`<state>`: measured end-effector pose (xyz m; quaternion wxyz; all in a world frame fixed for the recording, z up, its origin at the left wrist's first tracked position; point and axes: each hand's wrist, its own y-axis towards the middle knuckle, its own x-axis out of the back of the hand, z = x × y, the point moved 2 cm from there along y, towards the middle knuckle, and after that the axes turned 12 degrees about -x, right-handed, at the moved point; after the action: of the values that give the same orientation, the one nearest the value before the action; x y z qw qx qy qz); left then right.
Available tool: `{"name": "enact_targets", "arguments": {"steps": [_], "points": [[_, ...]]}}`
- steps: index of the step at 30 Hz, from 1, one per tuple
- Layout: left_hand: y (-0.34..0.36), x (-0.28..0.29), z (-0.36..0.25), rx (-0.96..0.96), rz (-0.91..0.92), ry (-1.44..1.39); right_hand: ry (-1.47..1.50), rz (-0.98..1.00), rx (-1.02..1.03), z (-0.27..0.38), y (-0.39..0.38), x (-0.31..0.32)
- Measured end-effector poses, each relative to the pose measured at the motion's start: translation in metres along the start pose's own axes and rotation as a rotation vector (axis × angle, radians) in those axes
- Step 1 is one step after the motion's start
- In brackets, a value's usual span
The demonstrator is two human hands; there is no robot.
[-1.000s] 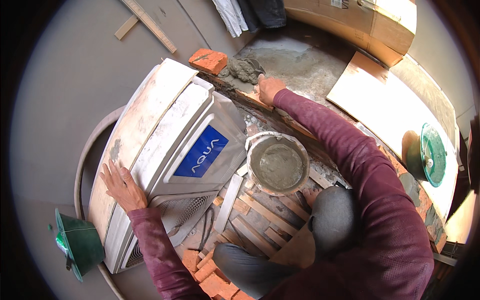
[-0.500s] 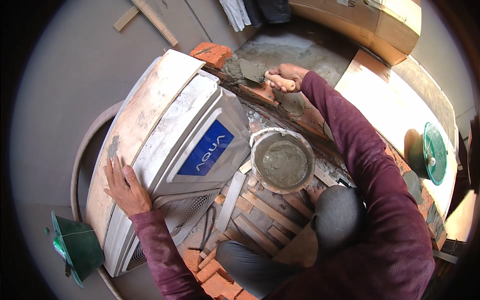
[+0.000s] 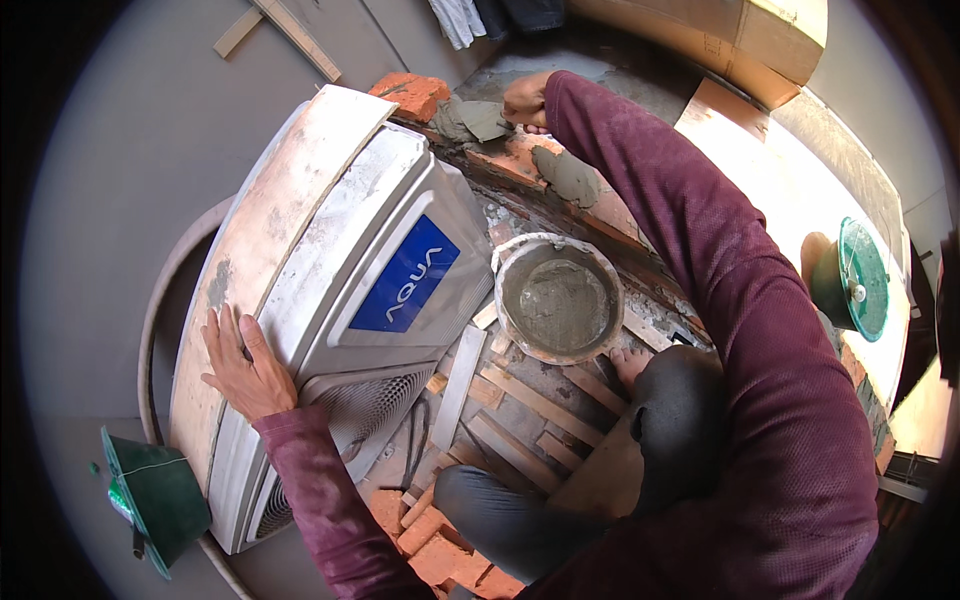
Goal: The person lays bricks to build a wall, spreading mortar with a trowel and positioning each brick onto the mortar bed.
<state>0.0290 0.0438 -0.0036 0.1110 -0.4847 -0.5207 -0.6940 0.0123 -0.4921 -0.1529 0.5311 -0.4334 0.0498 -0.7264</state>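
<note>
My right hand (image 3: 528, 103) is closed round the handle of a trowel (image 3: 488, 122), reaching over a low brick wall (image 3: 622, 212) on the far side. The handle is hidden by my fingers; the grey blade shows, lying against wet mortar (image 3: 452, 118) beside an orange brick (image 3: 412, 96) at the wall's far end. Another mortar patch (image 3: 567, 175) covers the wall top closer to me. My left hand (image 3: 248, 370) lies flat, fingers spread, on a wooden board (image 3: 285, 205) on top of a white plastic machine housing (image 3: 400, 185) with a blue label.
A bucket (image 3: 545, 355) of mortar stands between housing and wall. Wood strips (image 3: 515, 440) and loose bricks (image 3: 440, 550) lie near my legs. Green conical pans (image 3: 165, 495) (image 3: 866, 280) sit at both sides. A cardboard box (image 3: 760, 40) stands at the back right.
My right hand has moved forward and left and turned over, hiding the trowel handle that showed before. The blade has shifted slightly along the mortar. My left hand stays on the board.
</note>
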Motion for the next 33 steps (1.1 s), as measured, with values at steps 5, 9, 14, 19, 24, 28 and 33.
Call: {"name": "enact_targets", "arguments": {"steps": [5,9,14,19,24,28,33], "points": [[-0.005,0.016,0.021,0.013,-0.012,0.094,-0.267,0.152,0.034,0.025,-0.088,-0.022],[-0.009,0.014,0.018,0.012,-0.004,0.075,-0.745,-0.086,0.209,0.05,-0.127,-0.042],[-0.003,0.009,0.011,0.01,-0.021,0.078,-0.793,-0.312,0.268,0.118,-0.091,-0.061],[-0.003,0.004,0.009,0.0,-0.038,0.075,-0.973,-0.266,0.177,0.084,-0.067,-0.048],[-0.012,0.006,0.029,0.014,-0.026,0.141,-0.973,-0.202,0.135,0.02,-0.19,-0.025],[-0.006,0.006,0.026,0.015,-0.017,0.122,-0.923,-0.139,0.271,-0.039,-0.27,-0.017],[-0.003,-0.002,0.032,0.059,-0.037,0.065,-1.239,0.093,0.15,-0.041,-0.272,-0.1]]}}
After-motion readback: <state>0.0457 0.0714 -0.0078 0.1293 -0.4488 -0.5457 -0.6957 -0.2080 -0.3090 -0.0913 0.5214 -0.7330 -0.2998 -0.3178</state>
